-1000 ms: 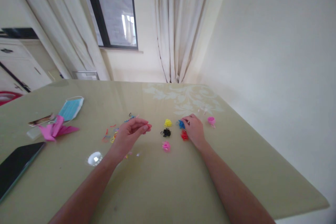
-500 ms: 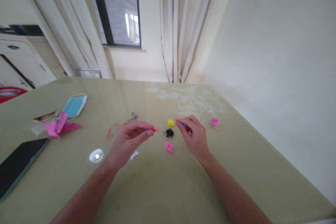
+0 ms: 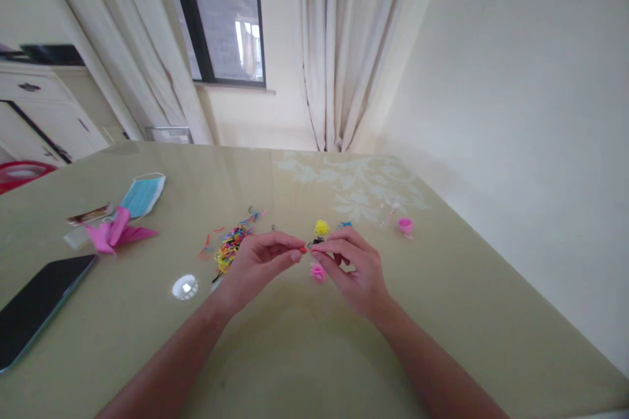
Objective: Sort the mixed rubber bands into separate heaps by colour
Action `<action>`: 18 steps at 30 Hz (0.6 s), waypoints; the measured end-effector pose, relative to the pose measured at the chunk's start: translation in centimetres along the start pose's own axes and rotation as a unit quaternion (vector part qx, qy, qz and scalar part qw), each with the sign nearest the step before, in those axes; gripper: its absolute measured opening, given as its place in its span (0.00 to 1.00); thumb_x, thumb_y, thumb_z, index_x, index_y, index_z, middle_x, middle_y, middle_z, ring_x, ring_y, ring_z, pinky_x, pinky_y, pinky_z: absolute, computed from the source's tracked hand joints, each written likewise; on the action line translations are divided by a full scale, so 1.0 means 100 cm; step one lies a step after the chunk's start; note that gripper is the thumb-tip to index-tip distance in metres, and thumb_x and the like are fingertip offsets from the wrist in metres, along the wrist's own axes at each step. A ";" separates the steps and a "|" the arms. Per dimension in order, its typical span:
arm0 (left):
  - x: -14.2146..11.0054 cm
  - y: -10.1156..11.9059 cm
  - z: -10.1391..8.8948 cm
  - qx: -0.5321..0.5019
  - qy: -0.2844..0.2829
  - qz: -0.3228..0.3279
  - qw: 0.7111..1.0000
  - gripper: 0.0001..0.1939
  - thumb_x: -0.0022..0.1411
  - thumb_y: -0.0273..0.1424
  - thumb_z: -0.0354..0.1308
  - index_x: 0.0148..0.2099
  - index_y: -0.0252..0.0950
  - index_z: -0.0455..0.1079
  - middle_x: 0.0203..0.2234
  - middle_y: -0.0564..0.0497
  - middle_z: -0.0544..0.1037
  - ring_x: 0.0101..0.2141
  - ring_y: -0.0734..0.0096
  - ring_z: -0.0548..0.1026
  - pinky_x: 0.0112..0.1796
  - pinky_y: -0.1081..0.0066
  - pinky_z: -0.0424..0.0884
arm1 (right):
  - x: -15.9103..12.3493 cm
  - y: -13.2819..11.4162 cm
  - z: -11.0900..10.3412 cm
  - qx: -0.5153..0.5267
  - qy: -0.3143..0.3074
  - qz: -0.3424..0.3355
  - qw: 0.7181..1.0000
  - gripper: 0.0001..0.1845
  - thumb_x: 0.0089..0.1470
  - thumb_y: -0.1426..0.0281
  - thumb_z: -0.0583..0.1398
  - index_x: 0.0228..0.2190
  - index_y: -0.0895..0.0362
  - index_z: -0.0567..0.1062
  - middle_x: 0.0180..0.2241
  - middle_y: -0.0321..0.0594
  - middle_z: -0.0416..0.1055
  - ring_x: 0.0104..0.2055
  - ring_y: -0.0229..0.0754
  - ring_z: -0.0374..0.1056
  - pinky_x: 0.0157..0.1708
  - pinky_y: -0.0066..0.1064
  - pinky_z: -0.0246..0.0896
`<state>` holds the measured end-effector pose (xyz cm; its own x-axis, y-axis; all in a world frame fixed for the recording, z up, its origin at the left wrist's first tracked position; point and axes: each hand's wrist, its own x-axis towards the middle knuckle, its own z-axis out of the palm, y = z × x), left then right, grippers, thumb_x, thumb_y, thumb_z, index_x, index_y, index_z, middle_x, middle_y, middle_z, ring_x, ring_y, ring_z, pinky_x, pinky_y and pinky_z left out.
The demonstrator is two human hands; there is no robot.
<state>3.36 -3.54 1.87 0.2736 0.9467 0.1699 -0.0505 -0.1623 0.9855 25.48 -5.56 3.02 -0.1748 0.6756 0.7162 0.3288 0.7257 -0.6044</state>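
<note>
My left hand (image 3: pixel 265 265) pinches small red rubber bands (image 3: pixel 303 249) between thumb and forefinger. Close beside it, the fingertips of my right hand (image 3: pixel 356 268) are pressed together; whatever they hold is too small to make out. Just behind the fingertips lie a black pile of rubber bands (image 3: pixel 317 241), partly hidden, and a yellow pile (image 3: pixel 322 227). A pink pile (image 3: pixel 318 272) sits below them, and a few blue bands (image 3: pixel 345 224) show past my right knuckles. A mixed heap of coloured rubber bands (image 3: pixel 230 250) is partly covered by my left hand.
On the left are a phone (image 3: pixel 44 304), a pink folded-paper figure (image 3: pixel 118 234), a blue face mask (image 3: pixel 143 195) and a clear dome-shaped piece (image 3: pixel 185 287). To the right stand a small pink cup (image 3: pixel 405 226) and a clear container (image 3: pixel 388 211). A wall borders the table's right side.
My hands have come together, the right moving left and the left slightly right. Blue bands now lie on the table behind my right hand, and more of the mixed heap shows.
</note>
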 end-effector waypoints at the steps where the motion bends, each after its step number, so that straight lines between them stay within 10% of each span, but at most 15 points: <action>1: 0.002 -0.002 -0.003 0.015 0.005 0.003 1.000 0.16 0.60 0.44 0.73 0.45 0.39 0.85 0.39 0.46 0.88 0.39 0.62 0.85 0.42 0.66 0.82 | 0.001 0.001 -0.001 0.012 0.001 0.017 1.000 0.05 0.65 0.71 0.68 0.41 0.52 0.87 0.34 0.39 0.77 0.29 0.36 0.68 0.28 0.29 0.66; 5: 0.014 -0.019 -0.017 0.236 0.085 0.036 0.968 0.15 0.67 0.43 0.65 0.47 0.39 0.83 0.42 0.44 0.88 0.42 0.56 0.85 0.47 0.57 0.81 | 0.005 0.003 -0.006 0.062 0.001 0.078 0.995 0.04 0.64 0.70 0.69 0.38 0.53 0.87 0.32 0.38 0.76 0.29 0.36 0.67 0.28 0.29 0.61; 11: 0.017 -0.051 -0.031 0.583 0.067 0.057 0.808 0.20 0.72 0.28 0.53 0.61 0.42 0.78 0.61 0.43 0.80 0.62 0.46 0.75 0.63 0.45 0.67 | 0.010 0.006 -0.011 0.098 -0.010 0.121 0.988 0.06 0.64 0.67 0.68 0.36 0.53 0.86 0.32 0.38 0.74 0.30 0.37 0.66 0.28 0.30 0.59; 18: 0.020 -0.053 -0.033 0.624 0.030 0.055 0.779 0.19 0.74 0.26 0.50 0.55 0.42 0.82 0.55 0.45 0.84 0.56 0.49 0.78 0.60 0.49 0.69 | 0.011 0.005 -0.014 0.103 -0.024 0.133 0.985 0.09 0.66 0.64 0.66 0.36 0.53 0.86 0.32 0.38 0.73 0.31 0.38 0.66 0.30 0.31 0.59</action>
<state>0.99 0.16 -3.06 0.2858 0.9134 0.2899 0.9130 -0.3514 0.2072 26.74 -4.62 4.02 -0.1534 0.8471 0.5088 0.1742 0.5301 -0.8299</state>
